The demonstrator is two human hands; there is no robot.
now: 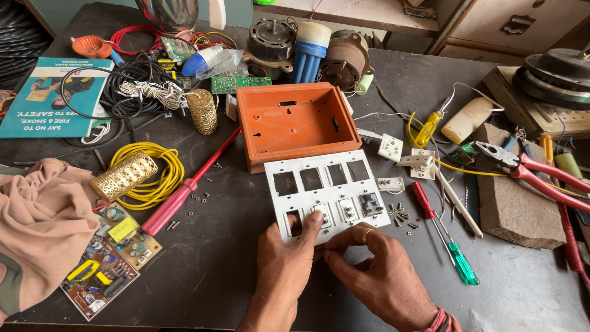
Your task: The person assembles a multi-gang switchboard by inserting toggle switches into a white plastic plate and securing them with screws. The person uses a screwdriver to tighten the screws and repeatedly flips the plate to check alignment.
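Note:
A white switch plate (326, 190) with several rectangular cut-outs lies flat on the dark table, in front of an orange plastic box (295, 123). My left hand (284, 270) grips the plate's near edge, thumb pressed on a fitted switch. My right hand (381, 276) rests against the same near edge, its fingers curled together just below the plate; what they pinch is hidden. Small screws (401, 216) lie scattered to the right of the plate.
A red-and-green screwdriver (442, 233) lies to the right, red pliers (534, 175) farther right. Loose white sockets (405, 157) sit behind the plate. A long red screwdriver (190, 184), yellow wire coil (163, 166), circuit boards (110, 258) and pink cloth (37, 227) fill the left side.

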